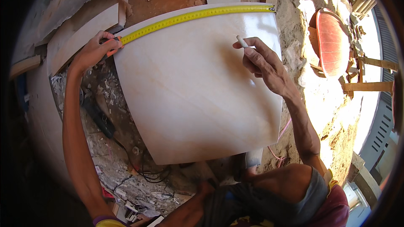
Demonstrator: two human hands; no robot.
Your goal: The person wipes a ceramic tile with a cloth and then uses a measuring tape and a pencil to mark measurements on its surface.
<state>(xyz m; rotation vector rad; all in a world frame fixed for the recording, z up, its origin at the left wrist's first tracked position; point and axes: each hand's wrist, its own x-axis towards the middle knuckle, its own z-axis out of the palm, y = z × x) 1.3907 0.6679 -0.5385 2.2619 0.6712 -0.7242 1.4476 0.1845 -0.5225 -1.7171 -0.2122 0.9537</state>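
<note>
A large glossy cream tile (189, 84) lies before me. Along its far edge runs a yellow tape measure (189, 16), pulled out, its metal end at the tile's far right corner. My left hand (93, 52) grips the orange and black case of the tape measure at the far left corner. Over the right part of the tile, my right hand (267, 65) pinches a short, pale, round stick (241, 41) between thumb and fingers, its tip pointing up and left. Whether it is chalk or a marker I cannot tell. The stick appears apart from the tape.
A dark power tool (99, 115) with a black cord lies left of the tile among broken chips. Cut tile pieces (90, 35) lean at the far left. A reddish basin-like thing (334, 42) and wooden bars (368, 86) stand to the right. My bent knee (277, 185) is close to the near edge.
</note>
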